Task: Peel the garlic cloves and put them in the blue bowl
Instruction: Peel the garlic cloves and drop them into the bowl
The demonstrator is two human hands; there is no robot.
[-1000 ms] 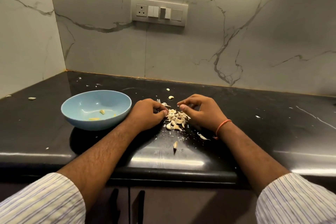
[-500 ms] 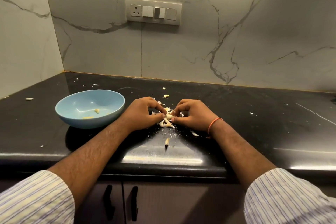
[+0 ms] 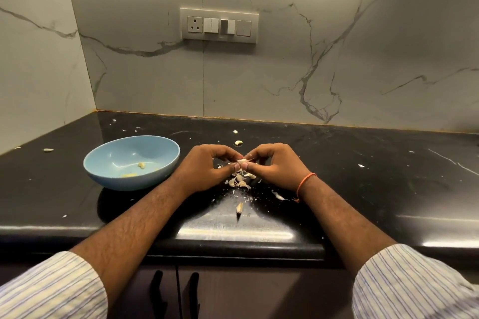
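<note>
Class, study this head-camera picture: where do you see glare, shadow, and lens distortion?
Head view: glare streaks the black countertop along its front edge; a dark shadow pools under the blue bowl, on its near side; wide-angle distortion leans the left wall and stretches the striped sleeves at the corners.

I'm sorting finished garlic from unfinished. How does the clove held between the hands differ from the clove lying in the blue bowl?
The held clove is pinched between the fingers of the left hand and right hand, above the counter; the bowl clove lies loose inside the blue bowl. The held clove shows pale, papery skin; the bowl clove looks bare and yellowish. Both are small single cloves.
</note>
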